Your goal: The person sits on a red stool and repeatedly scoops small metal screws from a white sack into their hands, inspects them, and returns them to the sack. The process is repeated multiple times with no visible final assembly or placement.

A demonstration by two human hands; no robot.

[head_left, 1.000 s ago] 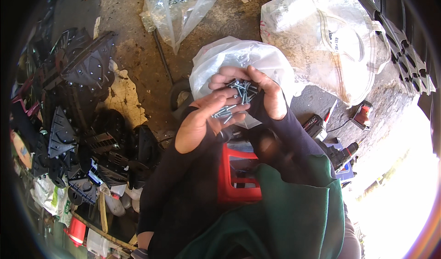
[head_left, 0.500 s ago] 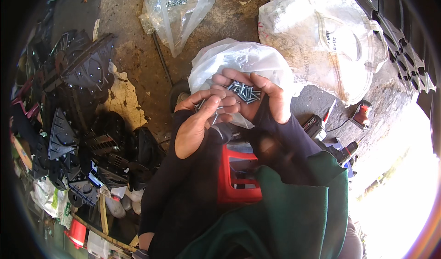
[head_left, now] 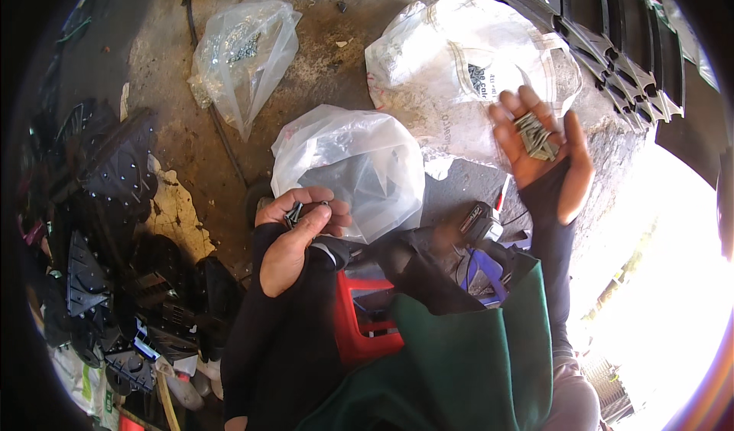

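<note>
My left hand (head_left: 287, 251) curls its fingers around a few small metal screws (head_left: 293, 214) at the near left edge of an open clear plastic bag (head_left: 397, 175). Off to the right, my right hand (head_left: 566, 175) is turned palm up with its fingers loosely cupped. A small pile of silvery screws (head_left: 537, 135) lies across that palm. Behind the fingers of this hand stands a large white woven sack (head_left: 420, 72).
Another clear bag (head_left: 264, 64) with small metal pieces lies at the far left. Black brackets (head_left: 88, 278) are heaped on the left. By my knees are a red stool (head_left: 353, 339), a cordless tool's battery (head_left: 480, 223) and a blue-purple object (head_left: 485, 270). Dark metal parts (head_left: 612, 64) lie far right.
My hands have parted. The right one has swung out to the right with the screw pile in its palm; the left one keeps a few screws near the bag. The view has shifted too.
</note>
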